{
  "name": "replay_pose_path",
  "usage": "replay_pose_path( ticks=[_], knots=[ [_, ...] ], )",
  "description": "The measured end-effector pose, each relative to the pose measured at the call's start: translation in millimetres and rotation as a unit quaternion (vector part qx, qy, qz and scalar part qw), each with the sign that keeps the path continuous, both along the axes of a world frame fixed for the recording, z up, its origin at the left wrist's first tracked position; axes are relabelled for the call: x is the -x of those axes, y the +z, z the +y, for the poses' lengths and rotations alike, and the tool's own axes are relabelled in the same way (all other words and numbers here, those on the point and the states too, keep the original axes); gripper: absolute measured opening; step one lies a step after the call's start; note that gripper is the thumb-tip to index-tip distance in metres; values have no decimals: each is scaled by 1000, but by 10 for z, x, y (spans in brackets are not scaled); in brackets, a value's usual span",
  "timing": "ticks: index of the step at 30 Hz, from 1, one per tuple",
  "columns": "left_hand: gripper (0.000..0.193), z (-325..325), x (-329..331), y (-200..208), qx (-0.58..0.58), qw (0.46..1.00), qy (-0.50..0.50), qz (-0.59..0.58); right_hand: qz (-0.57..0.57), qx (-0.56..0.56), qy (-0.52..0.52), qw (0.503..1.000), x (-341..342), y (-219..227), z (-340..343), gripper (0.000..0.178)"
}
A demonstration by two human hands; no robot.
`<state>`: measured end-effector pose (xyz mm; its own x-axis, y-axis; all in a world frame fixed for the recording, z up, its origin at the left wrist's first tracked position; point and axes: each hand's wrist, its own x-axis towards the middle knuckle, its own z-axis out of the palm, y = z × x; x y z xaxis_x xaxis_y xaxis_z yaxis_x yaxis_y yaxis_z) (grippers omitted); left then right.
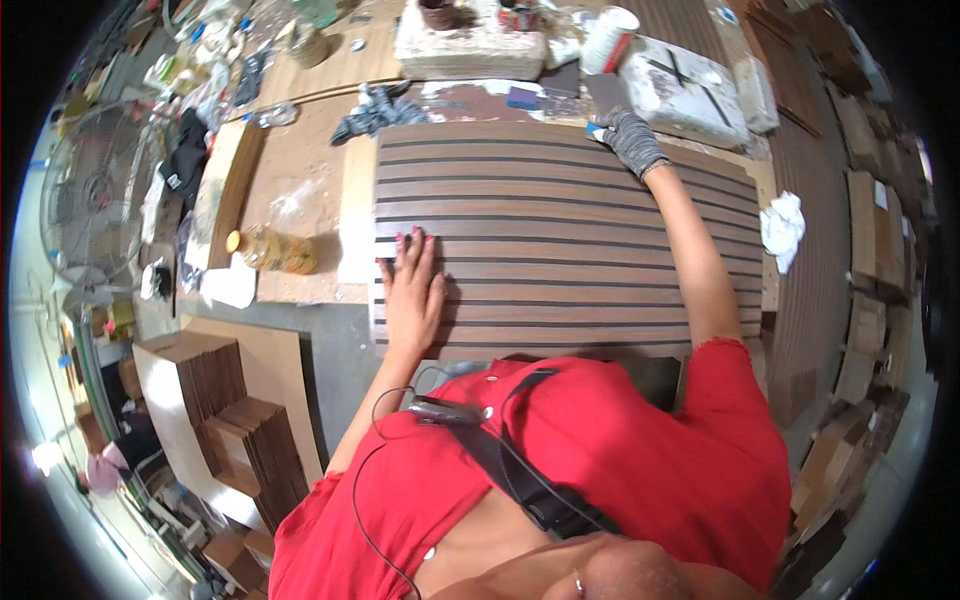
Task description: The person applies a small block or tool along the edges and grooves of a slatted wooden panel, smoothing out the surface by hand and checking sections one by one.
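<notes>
A brown wood-grain panel (540, 230) with dark parallel grooves lies flat on the workbench in front of me. My left hand (411, 285) is bare and rests on the panel's left part, its fingers stretched out and spread. At the far right edge of the panel, my right hand (630, 143) wears a grey knit glove, with the fingers closed. A small blue-and-white piece (597, 131) shows at its fingertips; its kind is too small to tell, and the glove hides the rest. Just beyond the far edge lies a blue block (522, 97).
A yellow-capped bottle (265, 248) stands on the bench at left. Behind the panel are a crumpled grey cloth (378, 112), a white container (610, 40) and a pale block (683, 92) with dark strips. A white rag (782, 231) lies right; cardboard (225, 420) stands lower left.
</notes>
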<state>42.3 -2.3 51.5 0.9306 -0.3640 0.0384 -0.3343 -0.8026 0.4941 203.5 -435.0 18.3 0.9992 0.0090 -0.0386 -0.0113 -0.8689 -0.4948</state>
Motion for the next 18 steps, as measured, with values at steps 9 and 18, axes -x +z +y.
replay_pose_path(
  ticks=[9,18],
  knots=[
    [52,-61,1,35,0,1000,1,4,-9,63,-107,992,593,54,-1225,30],
    [54,-99,-3,28,-12,1000,-1,11,25,139,-218,966,999,43,-2394,33]
  ],
)
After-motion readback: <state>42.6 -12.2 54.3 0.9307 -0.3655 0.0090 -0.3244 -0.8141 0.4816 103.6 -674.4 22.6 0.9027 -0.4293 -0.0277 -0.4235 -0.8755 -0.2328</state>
